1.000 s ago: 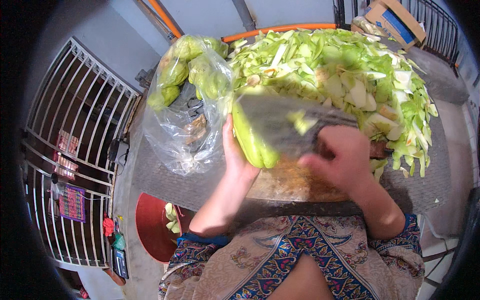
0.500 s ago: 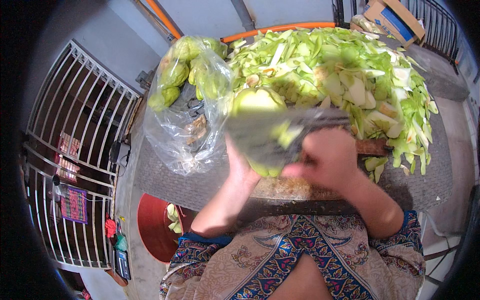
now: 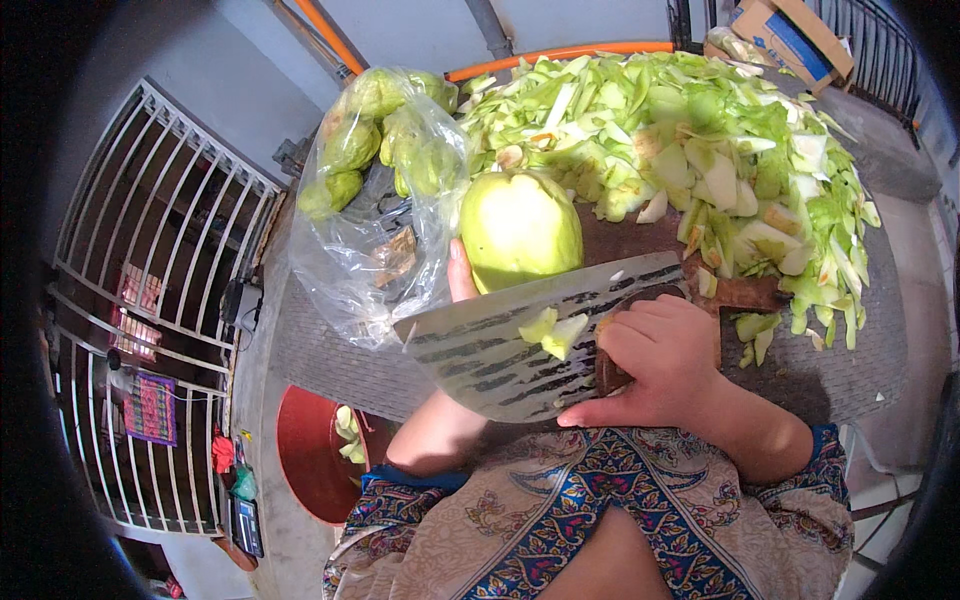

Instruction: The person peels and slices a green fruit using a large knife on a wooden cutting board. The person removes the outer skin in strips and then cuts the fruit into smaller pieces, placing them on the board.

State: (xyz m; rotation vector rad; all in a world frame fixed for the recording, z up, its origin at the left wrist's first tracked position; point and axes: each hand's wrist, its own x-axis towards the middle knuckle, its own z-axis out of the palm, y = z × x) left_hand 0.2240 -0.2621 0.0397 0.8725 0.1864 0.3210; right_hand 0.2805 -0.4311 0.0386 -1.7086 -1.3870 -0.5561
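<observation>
My right hand [image 3: 662,350] grips the handle of a broad cleaver [image 3: 470,355]. Its blade has dark streaks, and bits of pale green peel cling to it. Beyond the blade, a large light green chayote [image 3: 522,228] has a pale, peeled-looking upper part and a greener lower side. My left hand [image 3: 460,272] holds the chayote from its left and below; the fingers show at its edge, but the blade hides most of the hand. A wooden cutting board [image 3: 625,240] lies under the chayote, partly covered.
A large heap of green peelings [image 3: 640,125] spreads over the far and right side of the table [image 3: 880,330]. Left of it sits a clear plastic bag [image 3: 345,290] with several whole chayotes [image 3: 350,145]. A red bucket [image 3: 300,470] with peelings stands below left.
The cleaver has come down toward me, away from the chayote, with my right hand, and is no longer a blur. More of the chayote's pale face shows. The bag and heap stay put.
</observation>
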